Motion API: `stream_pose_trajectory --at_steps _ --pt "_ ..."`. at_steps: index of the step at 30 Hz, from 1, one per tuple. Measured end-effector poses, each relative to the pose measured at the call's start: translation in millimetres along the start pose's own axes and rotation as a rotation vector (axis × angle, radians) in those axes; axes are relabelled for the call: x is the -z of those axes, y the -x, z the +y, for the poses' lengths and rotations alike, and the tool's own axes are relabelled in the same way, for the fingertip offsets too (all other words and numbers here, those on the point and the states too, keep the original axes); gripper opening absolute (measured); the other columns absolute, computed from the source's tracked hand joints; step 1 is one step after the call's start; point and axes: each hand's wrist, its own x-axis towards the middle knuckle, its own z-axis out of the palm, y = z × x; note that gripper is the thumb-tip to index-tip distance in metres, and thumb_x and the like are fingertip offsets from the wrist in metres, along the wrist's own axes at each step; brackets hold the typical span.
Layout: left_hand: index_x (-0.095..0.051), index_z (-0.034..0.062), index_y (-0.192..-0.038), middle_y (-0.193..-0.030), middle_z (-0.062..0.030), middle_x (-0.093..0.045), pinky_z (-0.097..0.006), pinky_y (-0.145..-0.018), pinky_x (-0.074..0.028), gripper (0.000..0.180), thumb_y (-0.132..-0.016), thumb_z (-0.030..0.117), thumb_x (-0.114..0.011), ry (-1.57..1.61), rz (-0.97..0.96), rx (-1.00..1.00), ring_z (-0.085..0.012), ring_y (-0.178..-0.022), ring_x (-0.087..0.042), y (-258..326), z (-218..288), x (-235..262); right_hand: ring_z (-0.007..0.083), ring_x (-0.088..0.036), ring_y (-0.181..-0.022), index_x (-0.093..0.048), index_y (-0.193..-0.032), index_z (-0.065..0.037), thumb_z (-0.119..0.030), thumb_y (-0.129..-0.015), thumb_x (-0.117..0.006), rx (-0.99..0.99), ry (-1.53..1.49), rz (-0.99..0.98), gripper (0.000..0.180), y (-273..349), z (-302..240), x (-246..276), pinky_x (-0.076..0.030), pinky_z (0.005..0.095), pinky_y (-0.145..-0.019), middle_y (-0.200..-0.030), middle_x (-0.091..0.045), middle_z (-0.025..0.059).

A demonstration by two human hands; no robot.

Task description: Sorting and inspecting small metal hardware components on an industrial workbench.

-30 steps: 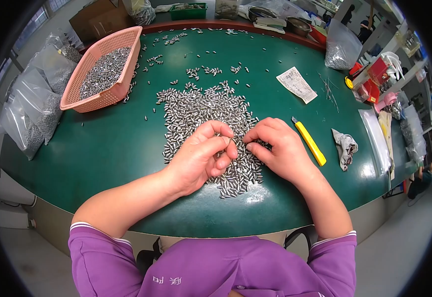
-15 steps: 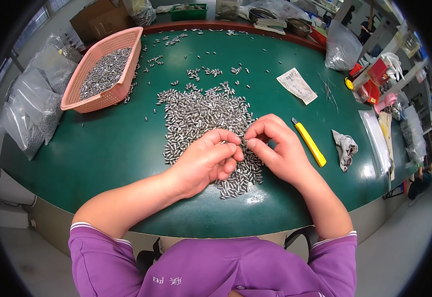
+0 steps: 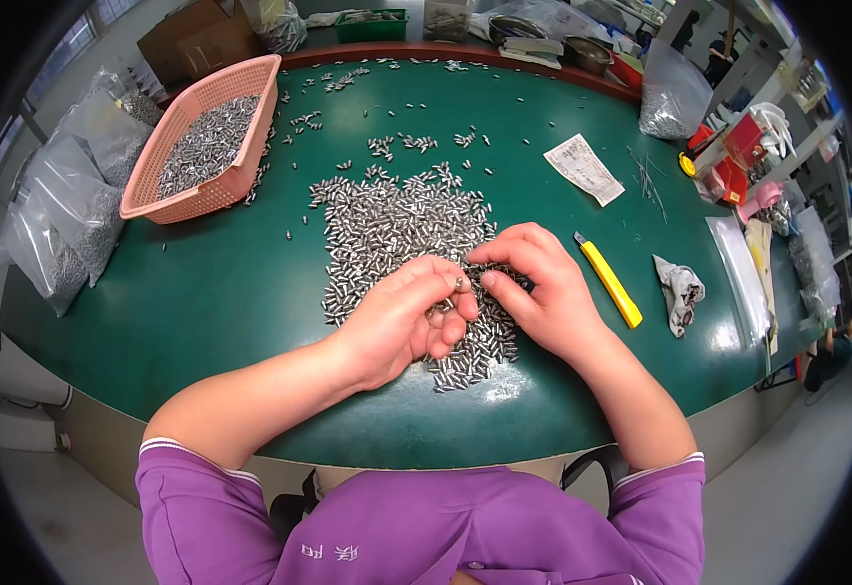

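A small metal pin (image 3: 460, 283) sits pinched between the thumb and forefinger of my left hand (image 3: 401, 322), its other fingers curled loosely. My right hand (image 3: 533, 292) meets it fingertip to fingertip, fingers bent; whether it grips anything, I cannot tell. The pile of metal pins (image 3: 396, 234) spreads beneath and beyond my fingers. A yellow utility knife (image 3: 609, 280) lies just right of them.

Clear plastic bags of small metal parts (image 3: 65, 219) stacked at left edge of frame; another clear filled bag (image 3: 668, 97) upper right; white printed paper slip (image 3: 584, 169) on green table, upper right of centre; brown cardboard box (image 3: 201, 39) top left
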Motion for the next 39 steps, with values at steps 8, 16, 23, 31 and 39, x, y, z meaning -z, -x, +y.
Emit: stream_pose_trajectory --at_steps 8,16,23,31,39 --pt "-0.046 0.0043 -0.096 -0.085 -0.0092 -0.051 -0.021 -0.048 -0.036 0.017 -0.091 0.018 -0.038 0.09 -0.009 -0.067 -0.0123 -0.062 -0.045 -2 -2 7 0.0253 -0.052 -0.086 -0.061 -0.087 -0.011 -0.008 -0.072 -0.064 0.069 0.21 -0.042 0.016 -3 4 -5 -0.044 0.0355 -0.075 -0.087 -0.055 0.0054" --pt "-0.047 0.0044 -0.096 -0.084 -0.008 -0.051 -0.021 -0.048 -0.035 0.015 -0.091 0.017 -0.039 0.072 0.002 -0.082 -0.0115 -0.062 -0.044 -2 -1 7 0.026 -0.055 -0.083 -0.061 -0.087 -0.01 -0.007 -0.071 -0.064 0.026 0.202 -0.032 0.016 -3 8 -3 -0.045 0.0361 -0.073 -0.083 -0.057 0.0061" --pt "-0.048 0.0061 -0.096 -0.083 -0.0059 -0.051 -0.02 -0.049 -0.036 0.013 -0.091 0.017 -0.041 0.086 0.029 -0.067 -0.0103 -0.062 -0.044 -1 -1 5 0.0252 -0.054 -0.082 -0.062 -0.085 -0.011 -0.008 -0.071 -0.063 0.085 0.254 -0.056 0.014 -4 5 0 -0.045 0.0351 -0.071 -0.082 -0.056 0.0052" --pt "-0.047 0.0062 -0.095 -0.083 -0.0052 -0.052 -0.021 -0.047 -0.039 0.013 -0.091 0.018 -0.046 0.0 0.004 -0.03 -0.0094 -0.06 -0.048 -3 -3 5 0.0242 -0.053 -0.079 -0.059 -0.081 -0.01 -0.011 -0.07 -0.066 0.2 0.321 0.036 0.012 -7 -6 3 -0.044 0.0348 -0.069 -0.081 -0.055 0.0047" --pt "-0.044 0.006 -0.098 -0.084 -0.0046 -0.053 -0.02 -0.049 -0.04 0.017 -0.091 0.021 -0.048 -0.045 -0.041 0.023 -0.0083 -0.062 -0.05 0 -3 0 0.0231 -0.055 -0.079 -0.061 -0.082 -0.01 -0.012 -0.07 -0.068 0.322 0.229 0.026 0.014 -6 -9 7 -0.044 0.0342 -0.068 -0.082 -0.056 0.0033"
